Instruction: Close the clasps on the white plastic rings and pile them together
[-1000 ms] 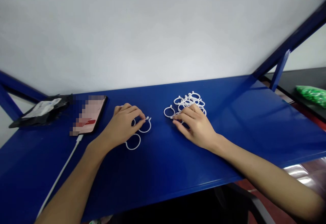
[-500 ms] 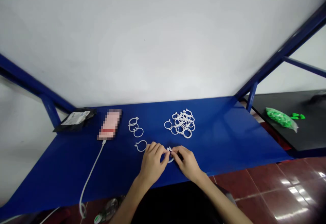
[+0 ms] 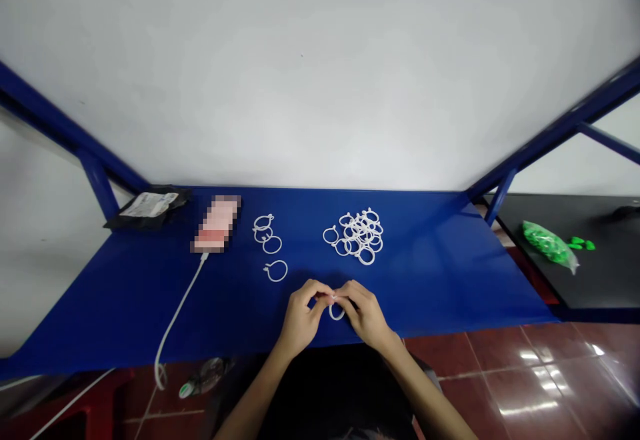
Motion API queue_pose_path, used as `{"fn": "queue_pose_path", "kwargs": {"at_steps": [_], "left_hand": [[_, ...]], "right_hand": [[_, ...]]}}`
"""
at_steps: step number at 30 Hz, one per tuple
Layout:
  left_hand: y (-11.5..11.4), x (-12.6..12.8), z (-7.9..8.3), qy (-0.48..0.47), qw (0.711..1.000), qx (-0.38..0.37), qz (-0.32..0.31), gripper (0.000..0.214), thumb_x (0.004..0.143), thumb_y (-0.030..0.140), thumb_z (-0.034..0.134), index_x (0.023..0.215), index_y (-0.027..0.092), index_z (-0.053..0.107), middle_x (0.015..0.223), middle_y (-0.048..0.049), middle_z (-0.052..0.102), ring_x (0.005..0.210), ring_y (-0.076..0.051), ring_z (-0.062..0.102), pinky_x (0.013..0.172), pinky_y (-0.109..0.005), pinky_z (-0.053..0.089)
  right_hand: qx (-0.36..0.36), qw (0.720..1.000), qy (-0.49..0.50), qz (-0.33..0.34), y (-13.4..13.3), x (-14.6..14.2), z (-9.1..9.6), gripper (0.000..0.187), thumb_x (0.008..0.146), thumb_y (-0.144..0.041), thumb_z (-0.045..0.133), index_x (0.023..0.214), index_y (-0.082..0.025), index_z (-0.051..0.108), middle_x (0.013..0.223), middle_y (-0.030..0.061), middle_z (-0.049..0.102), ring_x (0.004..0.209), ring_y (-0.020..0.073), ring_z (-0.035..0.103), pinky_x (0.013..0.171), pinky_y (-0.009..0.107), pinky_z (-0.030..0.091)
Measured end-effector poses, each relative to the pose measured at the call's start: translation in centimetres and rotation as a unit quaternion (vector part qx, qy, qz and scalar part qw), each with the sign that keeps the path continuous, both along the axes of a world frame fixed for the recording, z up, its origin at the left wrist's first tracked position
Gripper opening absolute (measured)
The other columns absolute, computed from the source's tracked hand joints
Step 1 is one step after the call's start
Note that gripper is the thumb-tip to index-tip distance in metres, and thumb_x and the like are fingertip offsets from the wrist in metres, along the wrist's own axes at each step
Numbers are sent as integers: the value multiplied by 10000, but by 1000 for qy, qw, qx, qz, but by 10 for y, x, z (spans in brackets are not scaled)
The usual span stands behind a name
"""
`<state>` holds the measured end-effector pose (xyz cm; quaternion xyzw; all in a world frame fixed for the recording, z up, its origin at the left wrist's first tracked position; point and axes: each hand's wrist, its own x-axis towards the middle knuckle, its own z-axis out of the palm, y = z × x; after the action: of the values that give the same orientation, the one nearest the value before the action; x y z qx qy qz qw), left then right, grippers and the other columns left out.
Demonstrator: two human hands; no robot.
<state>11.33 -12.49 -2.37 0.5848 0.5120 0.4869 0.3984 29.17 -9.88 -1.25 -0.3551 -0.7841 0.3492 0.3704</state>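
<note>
Both my hands meet near the front edge of the blue table (image 3: 440,273). My left hand (image 3: 302,315) and my right hand (image 3: 364,312) each pinch the top of one small white plastic ring (image 3: 337,309) that hangs between their fingertips. Beyond my right hand lies a pile of white rings (image 3: 357,236) heaped together. Beyond my left hand sit three separate white rings (image 3: 269,243) in a loose column, the nearest one (image 3: 277,271) a little apart from the other two.
A phone (image 3: 216,223) with a white cable (image 3: 175,317) lies at the left, a black packet (image 3: 147,205) behind it. Blue frame struts rise at both sides. A black table at the right holds a green bag (image 3: 547,243).
My hands left the two groups of rings and came together near the table's front edge, now holding one ring between them. The camera pulled back and up.
</note>
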Motion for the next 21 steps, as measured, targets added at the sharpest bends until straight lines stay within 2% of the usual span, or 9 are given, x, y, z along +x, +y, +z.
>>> {"fn": "queue_pose_path", "kwargs": {"at_steps": [7,11,14,16,18,21], "left_hand": [[1,5,3,14,1000,22,4,180,922,132,575,779,205,655,738,10,663,714,-130,642,699,-243,494],[2,6,5,37,999,23,27,70,928,198,609,897,213,670,817,-4,698,728,-135,653,703,-249,517],[-1,-1,3,98,991,60,66,129,952,235,590,1067,216,645,893,-26,701,794,-152,661,749,-274,535],[-3,-13,0,191,968,111,121,160,957,221,579,1105,209,639,953,-53,696,889,-183,652,832,-325,526],[-5,-28,-3,312,919,146,191,182,942,213,598,1114,188,651,1005,-88,689,968,-232,626,903,-398,496],[-7,-49,-6,451,850,110,248,272,921,272,632,1157,140,667,1100,-153,653,998,-298,585,858,-443,483]], "right_hand": [[-7,998,-31,63,6,6,-3,157,1015,-188,506,988,-231,654,856,32,668,776,172,587,729,312,484],[-41,999,-29,-2,3,2,-5,123,1006,-240,542,1003,-236,665,877,32,677,794,168,628,728,294,509],[-53,995,-28,-77,7,0,-4,150,1006,-262,541,1046,-238,684,945,47,690,844,173,659,785,306,532],[-29,991,-30,-129,17,5,-2,179,1005,-269,535,1066,-234,700,990,66,685,898,188,661,820,326,539],[9,982,-46,-183,32,14,3,208,1001,-282,535,1091,-227,714,975,75,662,869,191,653,778,328,544],[54,963,-97,-246,61,30,11,233,992,-300,537,1114,-216,717,921,68,640,777,184,625,726,335,540]]}}
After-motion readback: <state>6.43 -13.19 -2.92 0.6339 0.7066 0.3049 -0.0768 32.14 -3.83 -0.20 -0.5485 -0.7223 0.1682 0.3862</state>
